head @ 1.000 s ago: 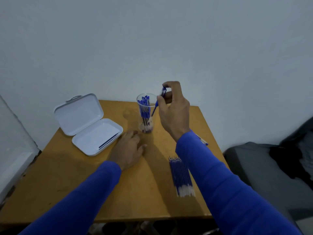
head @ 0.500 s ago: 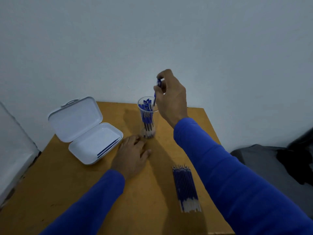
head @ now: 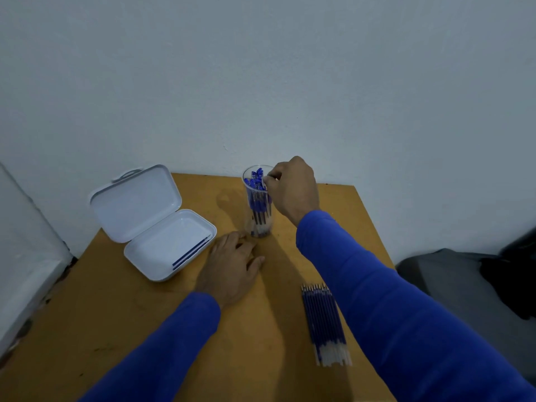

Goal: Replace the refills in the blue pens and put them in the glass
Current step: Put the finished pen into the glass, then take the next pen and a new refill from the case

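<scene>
Right hand (head: 293,192): fingers bunched at the glass (head: 259,204) rim; grip on a pen unclear.
Left hand (head: 232,268): flat, fingers apart.
Pens (head: 255,181): light, stiff, smooth; pinch the top.

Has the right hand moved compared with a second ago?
Yes. The right hand has come down to the rim of the glass; earlier it was raised above it, holding a pen.

One glass (head: 259,198), perhaps two boxed refills (head: 191,252).
</scene>
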A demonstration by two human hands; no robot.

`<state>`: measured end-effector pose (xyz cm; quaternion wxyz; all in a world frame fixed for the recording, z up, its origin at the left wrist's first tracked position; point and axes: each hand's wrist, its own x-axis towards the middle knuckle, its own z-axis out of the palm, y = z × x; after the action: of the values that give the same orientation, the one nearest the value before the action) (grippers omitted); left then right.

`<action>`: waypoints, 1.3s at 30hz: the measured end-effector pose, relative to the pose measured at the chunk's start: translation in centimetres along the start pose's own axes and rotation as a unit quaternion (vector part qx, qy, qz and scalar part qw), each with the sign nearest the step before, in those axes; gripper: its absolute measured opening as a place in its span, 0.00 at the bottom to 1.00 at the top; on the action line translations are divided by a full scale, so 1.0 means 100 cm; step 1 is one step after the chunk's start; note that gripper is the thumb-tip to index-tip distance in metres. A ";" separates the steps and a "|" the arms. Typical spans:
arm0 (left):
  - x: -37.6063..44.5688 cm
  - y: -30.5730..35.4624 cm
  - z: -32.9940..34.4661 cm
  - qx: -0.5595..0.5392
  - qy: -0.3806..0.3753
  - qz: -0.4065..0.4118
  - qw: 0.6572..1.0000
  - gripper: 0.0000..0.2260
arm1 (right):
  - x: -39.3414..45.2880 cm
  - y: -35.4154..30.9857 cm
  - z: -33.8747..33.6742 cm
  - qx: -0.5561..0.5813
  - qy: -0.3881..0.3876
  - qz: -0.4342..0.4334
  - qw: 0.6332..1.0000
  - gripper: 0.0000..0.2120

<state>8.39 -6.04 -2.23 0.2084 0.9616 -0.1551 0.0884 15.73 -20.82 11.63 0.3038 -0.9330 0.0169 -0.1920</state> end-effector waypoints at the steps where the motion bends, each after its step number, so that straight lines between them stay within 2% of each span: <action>1: 0.000 0.000 0.000 0.000 0.000 -0.001 1.000 0.22 | 0.000 0.000 0.000 0.003 0.003 0.000 1.000 0.08; 5: 0.000 -0.001 0.001 -0.004 -0.003 0.003 1.000 0.22 | -0.007 0.006 -0.008 0.022 0.028 -0.016 0.999 0.09; 9: -0.001 0.001 0.000 0.016 0.008 0.020 1.000 0.20 | -0.022 0.027 -0.025 0.038 0.060 -0.003 0.997 0.06; 13: -0.001 0.012 0.000 0.007 0.026 0.047 0.999 0.14 | -0.038 0.072 -0.037 0.010 0.026 0.071 0.997 0.06; 18: 0.007 0.044 0.008 -0.013 0.019 0.082 0.996 0.19 | -0.058 0.132 -0.045 -0.083 -0.053 0.172 0.980 0.08; 25: 0.011 0.057 0.025 -0.012 -0.014 0.098 0.995 0.20 | -0.081 0.172 -0.037 -0.157 -0.073 0.147 0.974 0.08; 39: 0.009 0.056 0.026 -0.022 -0.010 0.088 0.996 0.20 | -0.078 0.176 -0.028 -0.146 -0.091 0.177 0.969 0.07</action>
<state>7.62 -12.23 -2.22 0.2189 0.9404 -0.2429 0.0938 8.96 -35.56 0.89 0.1939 -0.9630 0.1816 -0.0455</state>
